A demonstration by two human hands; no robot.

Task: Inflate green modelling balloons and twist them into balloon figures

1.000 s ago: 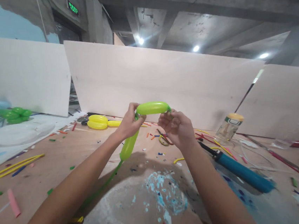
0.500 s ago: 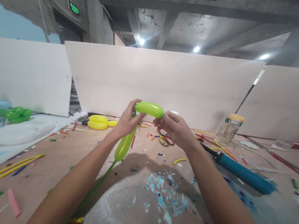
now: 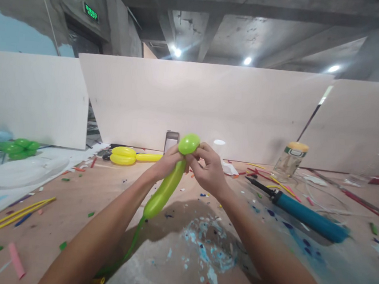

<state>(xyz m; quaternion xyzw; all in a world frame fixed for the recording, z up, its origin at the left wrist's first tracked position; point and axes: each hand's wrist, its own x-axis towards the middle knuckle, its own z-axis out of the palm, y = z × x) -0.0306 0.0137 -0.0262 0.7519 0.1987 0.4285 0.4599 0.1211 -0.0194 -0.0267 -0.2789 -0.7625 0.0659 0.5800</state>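
A long light-green modelling balloon [image 3: 164, 191] hangs between my hands, its uninflated tail running down toward the tabletop. At its top a rounded, bent section bulges up above my fingers. My left hand [image 3: 170, 160] is closed around the balloon just under that section, from the left. From the right, my right hand [image 3: 207, 166] pinches the balloon at the same spot, fingers curled. The two hands nearly meet, and the fingertips partly hide the point where the balloon is gripped.
A yellow balloon shape [image 3: 123, 155] lies behind my left hand. To the right are a blue hand pump [image 3: 309, 216] and a jar with a yellow lid [image 3: 290, 160]. Green balloons [image 3: 21, 147] sit at far left. Balloon scraps litter the table [image 3: 124, 261]; white boards [image 3: 200, 103] stand behind.
My right hand has moved left to meet my left hand, folding the balloon's top section from a stretched-out sausage into a rounded bend. The lower part now hangs longer.
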